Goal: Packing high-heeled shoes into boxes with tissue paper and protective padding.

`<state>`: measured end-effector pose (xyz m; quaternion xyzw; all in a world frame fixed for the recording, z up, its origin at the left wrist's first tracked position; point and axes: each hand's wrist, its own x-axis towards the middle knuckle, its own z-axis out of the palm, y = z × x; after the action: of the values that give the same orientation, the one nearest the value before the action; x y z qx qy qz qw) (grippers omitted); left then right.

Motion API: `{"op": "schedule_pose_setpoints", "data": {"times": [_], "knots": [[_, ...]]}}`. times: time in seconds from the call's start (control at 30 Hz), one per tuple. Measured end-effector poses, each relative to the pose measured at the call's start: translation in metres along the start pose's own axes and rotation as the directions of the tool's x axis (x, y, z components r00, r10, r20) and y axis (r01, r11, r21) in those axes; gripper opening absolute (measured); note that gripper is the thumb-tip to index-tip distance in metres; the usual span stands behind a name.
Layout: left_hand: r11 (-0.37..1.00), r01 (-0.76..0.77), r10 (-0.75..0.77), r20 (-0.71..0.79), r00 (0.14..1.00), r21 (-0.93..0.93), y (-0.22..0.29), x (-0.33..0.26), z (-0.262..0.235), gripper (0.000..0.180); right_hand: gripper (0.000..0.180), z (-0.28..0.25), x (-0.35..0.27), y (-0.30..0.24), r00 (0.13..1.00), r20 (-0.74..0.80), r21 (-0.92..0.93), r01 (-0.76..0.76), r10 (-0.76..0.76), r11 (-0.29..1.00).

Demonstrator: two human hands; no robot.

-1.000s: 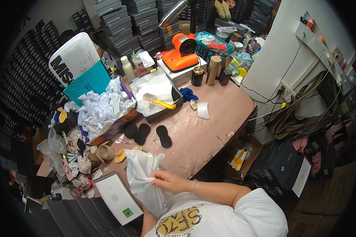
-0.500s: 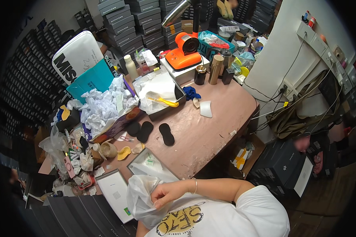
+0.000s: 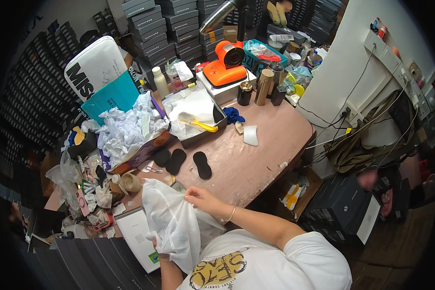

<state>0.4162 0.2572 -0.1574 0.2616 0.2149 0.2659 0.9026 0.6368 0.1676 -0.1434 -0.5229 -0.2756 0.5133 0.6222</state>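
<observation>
A thin white bag hangs spread out in front of my shirt. My right hand pinches its upper right edge between thumb and fingers. Low on the bag's left side is my left hand, gripping the edge, with most of its fingers behind the material. Behind the bag an open shoe box is nearly all hidden. Its pale grey lid, with a green label, lies at the left beside the bag. On the table beyond are black pads: a figure-eight one and another close to it.
The pink table has a worn right edge. Crumpled paper fills a carton at the left, beside a dark box with white paper and a yellow-handled tool. An orange machine stands at the back. Dark shoe boxes lie lower left.
My right hand has moved up and slightly left, raising and spreading the bag. The bag now covers most of the open shoe box. Part of my left hand has come into sight.
</observation>
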Motion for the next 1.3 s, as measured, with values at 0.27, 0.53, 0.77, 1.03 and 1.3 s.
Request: {"op": "schedule_pose_setpoints", "data": {"times": [0.27,0.53,0.77,1.03,1.3], "knots": [[0.975,-0.147,0.205,-0.415,0.886,0.167,-0.001,0.003,0.027,0.062,0.057,0.017,-0.06,-0.017,0.964,0.253,-0.434,0.19,-0.083,0.881],[0.863,-0.263,0.253,0.082,0.964,0.431,-0.002,-0.032,0.013,0.094,0.057,0.002,-0.064,-0.003,0.97,0.242,-0.119,0.052,-0.022,0.991],[0.976,-0.216,0.217,-0.029,0.976,0.026,0.006,-0.017,-0.046,0.06,0.07,0.004,-0.067,-0.011,0.876,0.462,-0.356,0.04,0.138,0.933],[0.691,-0.34,0.599,-0.243,0.763,0.637,0.104,-0.021,-0.018,0.049,0.053,-0.005,-0.071,0.015,0.917,0.301,-0.239,-0.194,0.263,0.951],[0.701,-0.516,0.713,-0.475,0.516,0.492,0.151,0.001,-0.09,0.039,0.036,0.018,-0.027,0.017,0.955,0.23,-0.164,-0.154,0.189,0.974]]}}
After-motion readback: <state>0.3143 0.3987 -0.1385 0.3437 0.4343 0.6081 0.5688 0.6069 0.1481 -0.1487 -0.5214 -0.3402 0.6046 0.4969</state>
